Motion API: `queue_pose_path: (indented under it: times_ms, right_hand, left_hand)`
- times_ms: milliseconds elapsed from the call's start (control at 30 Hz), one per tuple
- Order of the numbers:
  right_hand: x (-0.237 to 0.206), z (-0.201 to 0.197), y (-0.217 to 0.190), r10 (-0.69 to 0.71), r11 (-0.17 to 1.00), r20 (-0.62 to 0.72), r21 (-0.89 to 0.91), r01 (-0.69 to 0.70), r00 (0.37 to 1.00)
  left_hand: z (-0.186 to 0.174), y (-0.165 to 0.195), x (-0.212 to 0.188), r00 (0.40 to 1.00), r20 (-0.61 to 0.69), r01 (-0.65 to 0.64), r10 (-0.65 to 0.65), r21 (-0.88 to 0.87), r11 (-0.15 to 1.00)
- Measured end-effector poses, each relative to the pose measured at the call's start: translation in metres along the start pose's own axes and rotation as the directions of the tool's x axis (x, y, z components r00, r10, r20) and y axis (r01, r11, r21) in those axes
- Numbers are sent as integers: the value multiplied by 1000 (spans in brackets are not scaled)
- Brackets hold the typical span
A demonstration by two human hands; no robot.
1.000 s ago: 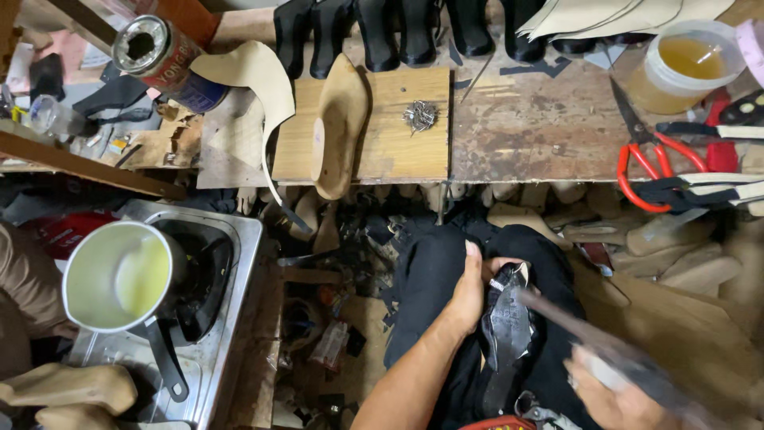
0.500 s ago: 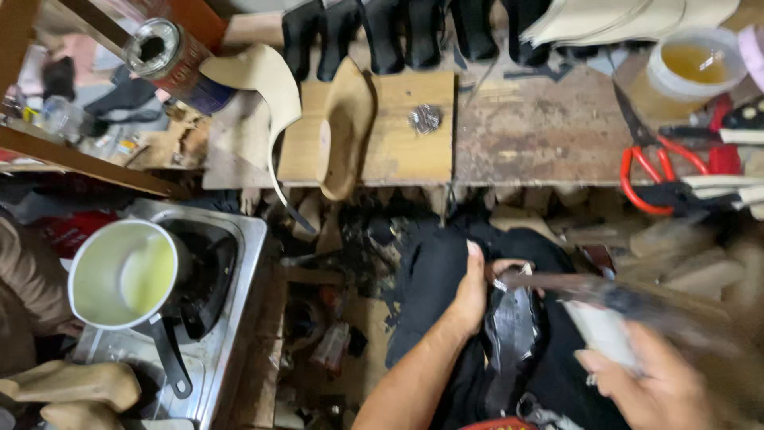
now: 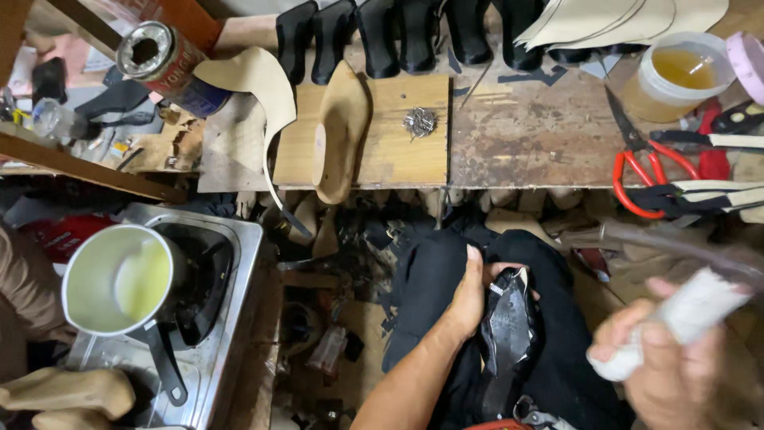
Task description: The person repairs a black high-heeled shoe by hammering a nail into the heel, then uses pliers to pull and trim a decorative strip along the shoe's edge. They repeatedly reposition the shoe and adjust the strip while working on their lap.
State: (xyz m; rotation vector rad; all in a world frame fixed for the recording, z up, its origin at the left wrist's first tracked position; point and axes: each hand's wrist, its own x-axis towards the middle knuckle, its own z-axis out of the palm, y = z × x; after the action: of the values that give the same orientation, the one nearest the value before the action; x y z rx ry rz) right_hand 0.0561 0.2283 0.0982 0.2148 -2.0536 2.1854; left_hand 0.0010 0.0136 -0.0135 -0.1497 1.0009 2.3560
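The left hand (image 3: 469, 299) was seen closed around the upper end of a black leather shoe upper (image 3: 505, 338), which was held on the lap over black trousers (image 3: 434, 279). The piece was stood roughly upright in the view, its long axis running from the lower frame edge up towards the surface, with its pale-edged top pointed at the surface's near edge. The right hand (image 3: 676, 374), blurred, was gripped around the white-wrapped handle of a long tool (image 3: 684, 306), held just right of the upper and clear of it; a thin dark shaft was slanted up and left from the fist.

Little open room was left around the lap. To the left, a steel sink (image 3: 239, 318) with a pale saucepan (image 3: 115, 283) over it was set close by, and scraps were strewn on the floor between.

Farther off, the worn wooden surface (image 3: 533, 143) was crossed by a lighter board (image 3: 398, 143) carrying a tan shoe last (image 3: 338, 135) and a small heap of tacks (image 3: 419, 122). Red-handled scissors (image 3: 641, 167) were laid near the right edge, with a tub of amber glue (image 3: 676, 76) beyond. A row of black heels (image 3: 398, 32) was lined along the far edge, and a tin can (image 3: 163, 64) was tipped at the far left.
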Motion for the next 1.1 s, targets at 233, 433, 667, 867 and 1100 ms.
queue_pose_path:
  times_ms: [233, 433, 667, 867, 1100]
  right_hand:
    - [7, 0, -4, 481, 813, 14, -381, -440, 877]
    - [6, 12, -7, 636, 515, -6, -741, -431, 771]
    - [58, 2, -33, 455, 718, -19, -583, -380, 890]
    - [113, 21, -42, 357, 809, 60, -519, -277, 932]
    - [17, 7, -13, 348, 884, 148, -380, -272, 926]
  left_hand:
    - [-2, 8, -2, 1000, 0, -28, 28, 68, 997]
    - [6, 9, -7, 999, -18, -46, 49, 104, 993]
    - [12, 15, -15, 997, -35, -56, 65, 199, 978]
    - [26, 23, -37, 990, -22, -122, 139, 361, 924]
    - [37, 47, -83, 960, 51, -262, 276, 517, 815]
